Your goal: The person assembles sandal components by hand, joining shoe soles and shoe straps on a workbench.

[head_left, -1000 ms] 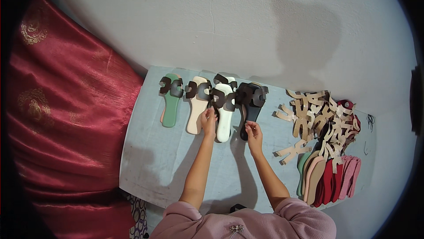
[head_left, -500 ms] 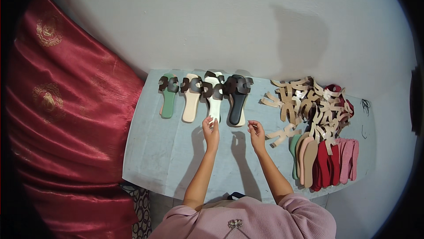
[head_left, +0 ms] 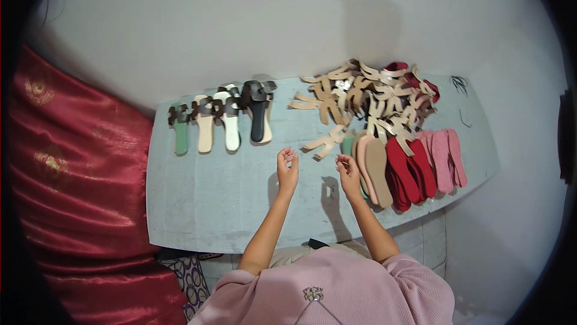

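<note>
Above the table my left hand point(head_left: 288, 165) is open, its fingers loosely curled and nothing in them. My right hand point(head_left: 348, 173) is open and empty too, close beside a row of shoe soles. That row has a green sole point(head_left: 348, 144), a beige sole point(head_left: 377, 174), red soles point(head_left: 422, 171) and pink soles point(head_left: 446, 159). One loose beige cross-shaped strap point(head_left: 327, 143) lies just beyond my hands. Sandals with dark brown straps stand at the far left: a green sandal point(head_left: 181, 137), a cream sandal point(head_left: 205, 132), a white sandal point(head_left: 231, 131) and a black sandal point(head_left: 258, 122).
Behind the soles is a heaped pile of beige and brown straps point(head_left: 384, 93), with some red pieces among them. Thin dark threads point(head_left: 460, 83) lie at the far right. The pale table point(head_left: 204, 205) meets a wall at the back; a shiny red cloth point(head_left: 90, 193) hangs left.
My view has turned to the right, so the table appears further left. My hands have moved away from the white and black sandals, toward the soles and straps.
</note>
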Available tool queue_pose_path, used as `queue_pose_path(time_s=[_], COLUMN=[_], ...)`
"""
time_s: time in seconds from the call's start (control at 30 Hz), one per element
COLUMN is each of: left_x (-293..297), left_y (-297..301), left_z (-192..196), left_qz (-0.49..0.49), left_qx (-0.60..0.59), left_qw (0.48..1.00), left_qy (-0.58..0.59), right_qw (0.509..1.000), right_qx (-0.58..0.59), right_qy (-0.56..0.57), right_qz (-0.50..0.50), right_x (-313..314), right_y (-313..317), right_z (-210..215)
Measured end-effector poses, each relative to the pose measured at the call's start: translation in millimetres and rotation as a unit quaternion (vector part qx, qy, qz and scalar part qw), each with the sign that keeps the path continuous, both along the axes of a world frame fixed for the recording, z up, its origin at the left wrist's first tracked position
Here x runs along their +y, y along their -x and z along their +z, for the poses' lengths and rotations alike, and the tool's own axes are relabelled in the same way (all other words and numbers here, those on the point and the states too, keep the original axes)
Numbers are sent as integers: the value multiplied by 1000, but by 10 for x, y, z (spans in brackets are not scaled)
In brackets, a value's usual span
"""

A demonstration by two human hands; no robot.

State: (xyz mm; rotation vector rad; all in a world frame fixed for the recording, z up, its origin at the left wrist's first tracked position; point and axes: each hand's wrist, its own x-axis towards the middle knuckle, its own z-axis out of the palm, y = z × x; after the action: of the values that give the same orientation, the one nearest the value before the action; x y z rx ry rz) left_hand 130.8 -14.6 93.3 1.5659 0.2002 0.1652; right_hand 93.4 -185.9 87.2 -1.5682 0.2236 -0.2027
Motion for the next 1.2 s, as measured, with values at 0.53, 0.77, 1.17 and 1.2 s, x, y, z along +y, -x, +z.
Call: queue_pose_path(time_s=[0.53, 0.77, 1.17, 1.2], left_x=[-1451, -1765, -1875, -1875], left_y=[632, 843, 877, 874], left_z=[-193, -242, -466, -466], left_qz=[-258, -289, -252, -251], left_qx=[151, 243, 282, 282], left_qw=[944, 910, 905, 905], left_qy=[140, 170, 196, 195], right_qw=[968, 914, 904, 904], right_qx=[-55, -39, -17, -11], right_qy=[222, 399, 426, 427], right_qz=[-103, -62, -15, -5], right_x=[-1194, -1397, -1494, -1502], right_y=[788, 1120, 1232, 1235], right_z=[-128, -285, -417, -423])
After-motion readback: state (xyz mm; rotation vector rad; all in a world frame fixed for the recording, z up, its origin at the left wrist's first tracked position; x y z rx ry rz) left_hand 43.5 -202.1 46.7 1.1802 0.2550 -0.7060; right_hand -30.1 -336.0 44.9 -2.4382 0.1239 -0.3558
